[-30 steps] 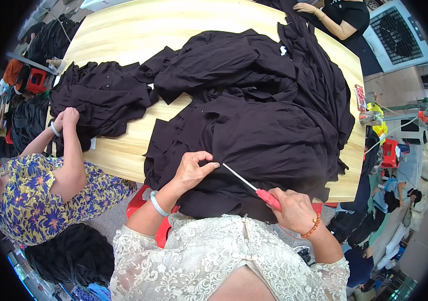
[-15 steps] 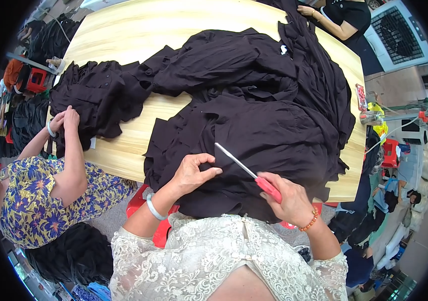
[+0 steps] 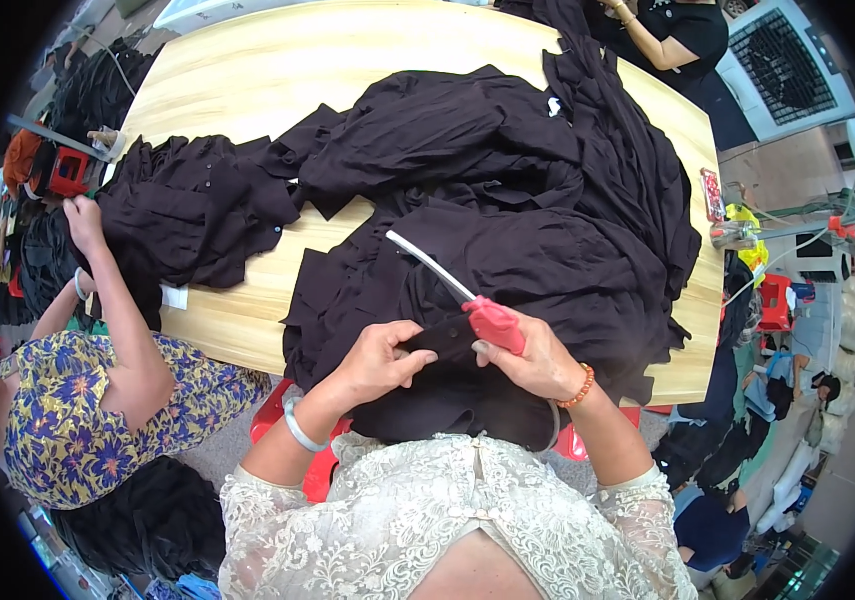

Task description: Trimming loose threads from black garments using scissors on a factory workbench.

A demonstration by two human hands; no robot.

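Note:
A pair of scissors [image 3: 493, 322] with red handles and long metal blades is in my right hand [image 3: 539, 362], its blades pointing up and to the left over the dark cloth. The right thumb also touches the edge of a black garment [image 3: 447, 338] that has a small button on it. My left hand [image 3: 377, 365] pinches the same garment's edge between thumb and fingers, left of the scissors. Underneath and beyond spreads a big heap of black garments [image 3: 567, 260], creased and overlapping. The garment's lower part hangs toward my lap.
The pale wooden table [image 3: 237, 60] carries the heap. At the left, a person in a flowered dress [image 3: 77, 410] handles more black clothes [image 3: 197, 210]. Another person in black [image 3: 677, 35] stands at the far right. Red stools [image 3: 322, 475] are under the near edge.
My right hand has swung left with the scissors, nearer my left hand. The garment's edge is now raised between both hands. The person at the left has lifted one hand away from the cloth.

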